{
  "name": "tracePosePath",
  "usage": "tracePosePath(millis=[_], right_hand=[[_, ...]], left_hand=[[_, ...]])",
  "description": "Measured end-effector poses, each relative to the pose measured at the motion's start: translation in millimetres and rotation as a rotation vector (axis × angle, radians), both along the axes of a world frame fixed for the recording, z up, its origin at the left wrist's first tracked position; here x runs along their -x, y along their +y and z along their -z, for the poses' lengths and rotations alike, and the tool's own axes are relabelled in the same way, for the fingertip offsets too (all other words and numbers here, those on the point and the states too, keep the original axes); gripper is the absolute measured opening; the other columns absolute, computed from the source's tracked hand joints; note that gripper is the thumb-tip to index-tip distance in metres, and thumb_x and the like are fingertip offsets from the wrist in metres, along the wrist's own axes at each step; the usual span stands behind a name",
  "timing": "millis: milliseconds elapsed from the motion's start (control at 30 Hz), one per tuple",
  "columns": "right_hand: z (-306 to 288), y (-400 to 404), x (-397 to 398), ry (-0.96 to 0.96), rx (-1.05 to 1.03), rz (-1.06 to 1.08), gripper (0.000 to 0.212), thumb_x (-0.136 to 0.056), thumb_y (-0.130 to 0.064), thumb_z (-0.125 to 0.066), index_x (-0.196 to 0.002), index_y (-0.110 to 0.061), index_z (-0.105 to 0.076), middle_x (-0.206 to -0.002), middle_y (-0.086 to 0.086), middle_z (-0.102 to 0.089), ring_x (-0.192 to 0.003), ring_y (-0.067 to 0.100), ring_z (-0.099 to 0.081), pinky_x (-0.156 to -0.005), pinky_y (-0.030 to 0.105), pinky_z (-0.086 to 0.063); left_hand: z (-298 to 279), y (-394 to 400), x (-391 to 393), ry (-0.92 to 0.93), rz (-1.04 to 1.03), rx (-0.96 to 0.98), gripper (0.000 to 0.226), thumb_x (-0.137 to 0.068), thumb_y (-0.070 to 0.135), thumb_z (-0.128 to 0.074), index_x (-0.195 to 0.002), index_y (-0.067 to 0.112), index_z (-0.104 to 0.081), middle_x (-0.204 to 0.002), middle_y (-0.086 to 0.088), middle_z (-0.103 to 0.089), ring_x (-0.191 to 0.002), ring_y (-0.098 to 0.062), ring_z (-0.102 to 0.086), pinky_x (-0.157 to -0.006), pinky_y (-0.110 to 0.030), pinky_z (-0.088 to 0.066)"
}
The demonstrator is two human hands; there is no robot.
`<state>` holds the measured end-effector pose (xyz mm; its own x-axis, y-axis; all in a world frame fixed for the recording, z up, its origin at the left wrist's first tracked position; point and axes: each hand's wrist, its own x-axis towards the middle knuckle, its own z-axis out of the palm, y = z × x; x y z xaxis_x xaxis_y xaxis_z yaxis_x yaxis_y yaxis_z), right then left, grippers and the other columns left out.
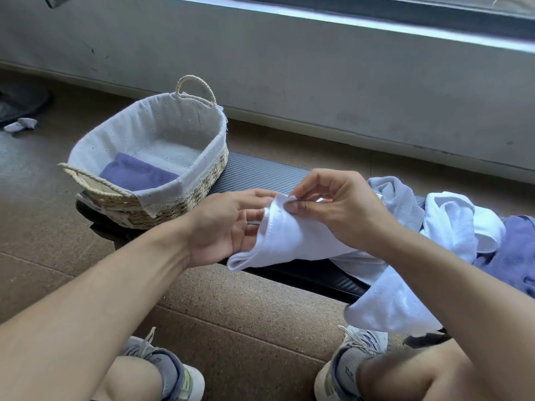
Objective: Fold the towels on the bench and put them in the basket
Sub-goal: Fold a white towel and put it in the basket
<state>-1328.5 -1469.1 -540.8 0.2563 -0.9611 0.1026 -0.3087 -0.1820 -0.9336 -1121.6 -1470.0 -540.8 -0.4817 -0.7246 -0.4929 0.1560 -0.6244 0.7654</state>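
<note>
A white towel [292, 241] hangs between my hands above the black bench [260, 172]. My right hand [333, 206] pinches its upper corner between thumb and fingers. My left hand [225, 227] is behind the towel's left edge, its fingers hidden by the cloth and curled round the hem. A woven basket [202, 169] with a pale cloth liner stands on the bench's left end, with a folded purple towel [136, 173] lying inside. To the right on the bench is a heap of loose towels [463, 224]: white, grey and purple.
A grey wall and window ledge [318, 68] run behind the bench. The brown floor [246, 328] lies in front, with my two shoes on it. A small pale cloth [21, 124] lies on the floor at far left.
</note>
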Motion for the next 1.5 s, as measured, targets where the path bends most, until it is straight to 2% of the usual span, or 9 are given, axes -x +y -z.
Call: tracePosePath(millis=[100,200,367,600,833,967,1100,1333,1500], right_hand=[[-4,0,0,-0.086,0.052,0.036,0.014,-0.076,-0.014,-0.084,-0.076,-0.015,-0.070,-0.076,-0.001,-0.074,-0.072,0.011,-0.064,-0.070,0.026,-0.051],[-6,0,2,-0.128,0.125,0.132,0.013,-0.075,-0.013,-0.086,-0.076,-0.016,-0.073,-0.079,0.003,-0.075,-0.076,0.020,-0.070,-0.076,0.036,-0.059],[-7,3,-1,-0.024,0.197,0.174,0.011,-0.075,-0.020,-0.087,-0.077,-0.019,-0.076,-0.081,-0.003,-0.076,-0.081,0.018,-0.073,-0.085,0.045,-0.058],[-8,6,-4,-0.011,0.215,0.144,0.011,-0.075,-0.023,-0.086,-0.077,-0.022,-0.076,-0.080,-0.002,-0.075,-0.074,0.021,-0.068,-0.074,0.048,-0.055],[-13,9,-8,-0.114,0.212,0.134,0.011,-0.077,-0.024,-0.081,-0.079,-0.020,-0.071,-0.076,-0.002,-0.072,-0.069,0.025,-0.065,-0.067,0.042,-0.054],[-20,4,3,-0.235,0.109,0.208,0.017,-0.091,-0.013,-0.073,-0.081,-0.018,-0.061,-0.078,-0.008,-0.064,-0.070,0.010,-0.055,-0.064,0.022,-0.045],[-20,-5,24,-0.167,0.056,0.366,0.016,-0.092,-0.018,-0.074,-0.081,-0.021,-0.062,-0.085,-0.004,-0.068,-0.076,0.008,-0.060,-0.074,0.027,-0.047],[-11,-15,46,0.041,0.076,0.530,0.012,-0.091,-0.029,-0.074,-0.085,-0.025,-0.065,-0.083,-0.013,-0.068,-0.074,-0.003,-0.059,-0.068,0.014,-0.042],[-12,-6,29,0.020,0.079,0.309,0.011,-0.090,-0.024,-0.077,-0.085,-0.024,-0.067,-0.083,-0.011,-0.069,-0.070,0.010,-0.059,-0.066,0.023,-0.044]], left_hand=[[-4,-1,-2,0.124,0.001,-0.016,0.035,-0.099,0.003,-0.043,-0.127,0.000,-0.064,-0.094,-0.013,-0.068,-0.069,-0.016,-0.065,-0.056,-0.026,-0.060],[-4,-2,-4,0.148,0.006,0.027,0.032,-0.097,0.001,-0.049,-0.125,-0.001,-0.064,-0.104,-0.014,-0.068,-0.077,-0.018,-0.067,-0.064,-0.025,-0.062],[-2,3,2,0.017,-0.028,0.185,0.027,-0.083,0.005,-0.069,-0.110,0.003,-0.068,-0.093,-0.011,-0.073,-0.068,-0.017,-0.070,-0.059,-0.025,-0.060],[1,5,3,-0.107,-0.025,0.453,0.041,-0.073,0.020,-0.077,-0.112,0.017,-0.068,-0.092,-0.009,-0.067,-0.072,-0.016,-0.068,-0.056,-0.024,-0.056],[0,7,-1,-0.394,-0.109,0.736,0.035,-0.067,0.051,-0.082,-0.077,0.019,-0.071,-0.088,-0.014,-0.069,-0.081,-0.020,-0.062,-0.086,-0.048,-0.050],[-11,2,-10,-0.263,-0.232,0.705,0.028,-0.073,0.035,-0.073,-0.064,0.016,-0.054,-0.073,-0.010,-0.055,-0.067,-0.017,-0.054,-0.066,-0.027,-0.043],[-18,-3,-20,-0.330,-0.288,0.496,0.036,-0.079,0.011,-0.063,-0.052,0.021,-0.042,-0.051,0.002,-0.040,-0.046,-0.012,-0.036,-0.041,-0.019,-0.029],[13,-5,-54,-1.136,0.100,0.582,0.017,-0.072,0.009,-0.062,-0.076,0.022,-0.051,-0.068,0.005,-0.064,-0.063,-0.018,-0.058,-0.062,-0.037,-0.051],[14,-7,-34,-1.021,0.014,0.720,0.042,-0.083,0.003,-0.062,-0.112,0.034,-0.060,-0.104,0.015,-0.068,-0.102,-0.005,-0.063,-0.091,-0.029,-0.050]])
